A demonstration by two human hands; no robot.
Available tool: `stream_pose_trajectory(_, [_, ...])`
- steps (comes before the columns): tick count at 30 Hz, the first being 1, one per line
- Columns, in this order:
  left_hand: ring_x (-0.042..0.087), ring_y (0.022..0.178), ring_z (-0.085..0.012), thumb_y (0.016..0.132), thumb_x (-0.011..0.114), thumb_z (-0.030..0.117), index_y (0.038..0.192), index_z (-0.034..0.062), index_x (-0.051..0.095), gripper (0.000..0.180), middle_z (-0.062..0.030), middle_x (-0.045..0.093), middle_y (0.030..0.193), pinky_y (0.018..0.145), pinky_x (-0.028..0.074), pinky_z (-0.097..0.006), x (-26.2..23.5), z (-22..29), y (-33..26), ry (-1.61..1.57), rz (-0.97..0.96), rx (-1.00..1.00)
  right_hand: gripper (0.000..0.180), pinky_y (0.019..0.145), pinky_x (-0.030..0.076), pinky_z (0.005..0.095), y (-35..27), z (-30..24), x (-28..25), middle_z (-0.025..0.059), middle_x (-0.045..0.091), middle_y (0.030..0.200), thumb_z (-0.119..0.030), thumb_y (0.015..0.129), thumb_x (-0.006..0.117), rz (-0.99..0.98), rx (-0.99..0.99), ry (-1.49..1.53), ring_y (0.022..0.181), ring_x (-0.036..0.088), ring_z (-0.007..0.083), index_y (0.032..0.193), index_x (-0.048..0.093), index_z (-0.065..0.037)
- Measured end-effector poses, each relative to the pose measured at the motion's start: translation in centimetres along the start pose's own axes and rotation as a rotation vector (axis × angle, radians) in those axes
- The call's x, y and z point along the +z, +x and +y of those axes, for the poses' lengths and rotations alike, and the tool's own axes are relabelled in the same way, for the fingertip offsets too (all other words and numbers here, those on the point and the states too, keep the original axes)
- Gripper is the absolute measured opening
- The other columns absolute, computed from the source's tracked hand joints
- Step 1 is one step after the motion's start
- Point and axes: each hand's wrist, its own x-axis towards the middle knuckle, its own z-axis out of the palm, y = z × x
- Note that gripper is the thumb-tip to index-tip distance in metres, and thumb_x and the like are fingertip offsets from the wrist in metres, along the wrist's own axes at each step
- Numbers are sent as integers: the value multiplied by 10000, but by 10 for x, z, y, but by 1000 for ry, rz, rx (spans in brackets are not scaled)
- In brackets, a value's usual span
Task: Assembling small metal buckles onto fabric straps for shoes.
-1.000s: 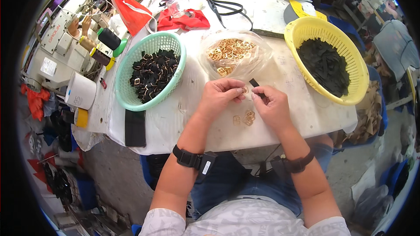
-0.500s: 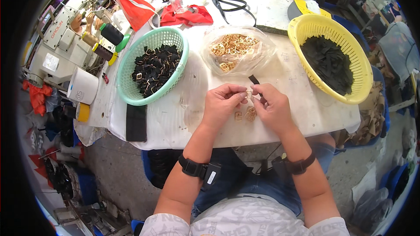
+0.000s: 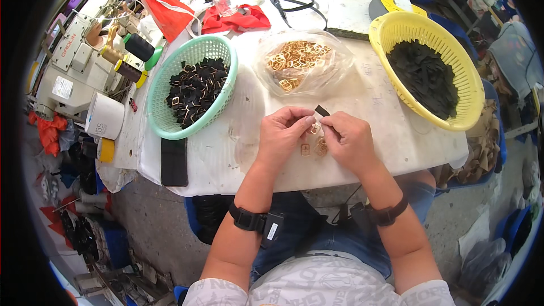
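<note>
Some bare table (image 3: 306,177) separates right fingers' (image 3: 336,123) black strip (image 3: 322,111) from near edge.

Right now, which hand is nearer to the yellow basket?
Right. The right hand is left of the yellow basket, apart from it; the left hand is farther left.
</note>
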Motion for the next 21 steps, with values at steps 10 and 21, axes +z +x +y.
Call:
stream_pose_trajectory(10, [621,713,-76,862,652,14,984,-33,648,131,-65,684,847,606,475,-189,6,-5,0,44,78,19,123,551,499,345,0,-2,1,101,644,759,-3,752,644,6,-170,-89,633,627,274,868,654,-44])
stream_pose_trajectory(21, [645,716,-97,857,625,-26,996,-54,645,144,-82,678,863,595,514,-207,3,4,-5,-10,-90,-14,116,522,454,310,-2,1,-2,157,634,700,-83,857,611,10,383,263,558,594,206,833,644,26])
